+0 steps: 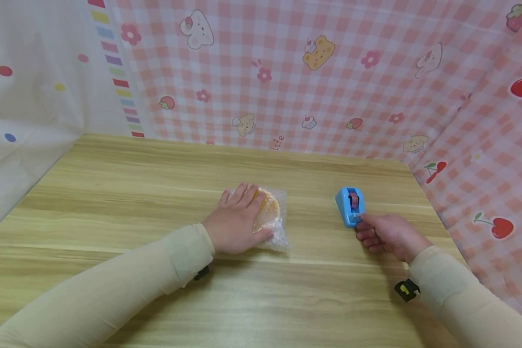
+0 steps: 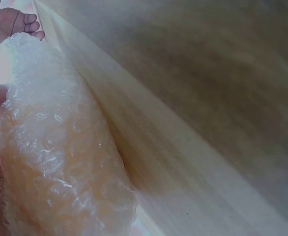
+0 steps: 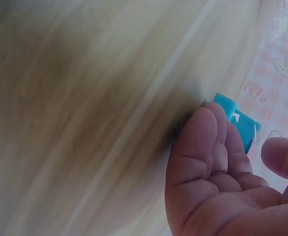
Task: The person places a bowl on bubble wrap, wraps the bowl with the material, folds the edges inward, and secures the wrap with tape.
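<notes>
My left hand rests with spread fingers on a bubble-wrapped package. Through the clear wrap a round, yellow-orange thing shows, its kind unclear; part of it is under the palm. In the left wrist view the bubble wrap fills the left side. To the right, my right hand is at the near end of a blue tape dispenser. The thumb is close to its cutter, the other fingers curl below. In the right wrist view those fingers partly cover the dispenser; whether they pinch the tape is unclear.
A wood-grain table carries everything. Behind it hangs a pink checked cloth with cartoon prints, which continues along the right side. A white dotted cloth stands at the left. A roll of pink tape sits in the dispenser.
</notes>
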Available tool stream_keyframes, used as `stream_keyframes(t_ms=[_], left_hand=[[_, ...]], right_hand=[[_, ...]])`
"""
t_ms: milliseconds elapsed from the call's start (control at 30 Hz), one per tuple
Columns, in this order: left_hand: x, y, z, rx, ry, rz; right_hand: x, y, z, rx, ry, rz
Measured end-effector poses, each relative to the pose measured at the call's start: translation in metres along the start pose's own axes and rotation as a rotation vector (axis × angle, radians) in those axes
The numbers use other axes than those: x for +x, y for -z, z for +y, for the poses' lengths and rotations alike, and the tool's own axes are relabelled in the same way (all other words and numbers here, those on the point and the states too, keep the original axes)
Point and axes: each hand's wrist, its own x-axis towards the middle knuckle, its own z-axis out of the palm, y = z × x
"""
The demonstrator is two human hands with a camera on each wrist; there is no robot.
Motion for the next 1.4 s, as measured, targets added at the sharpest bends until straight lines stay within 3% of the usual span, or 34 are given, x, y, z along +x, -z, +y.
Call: stream_keyframes(t_ms=[233, 667, 1400], left_hand=[[-0.001, 0.0, 0.0, -0.001, 0.002, -0.004], [0.0, 0.0, 0.0, -0.002, 0.006, -0.01], [-0.001, 0.0, 0.0, 0.003, 0.002, -0.005]], right_hand=[[0.0, -0.002, -0.002, -0.033, 0.022, 0.06], [0.004, -0.006, 0.003, 0.019, 0.045, 0.098], [0.004, -0.014, 0.0, -0.119, 0.057, 0.199]])
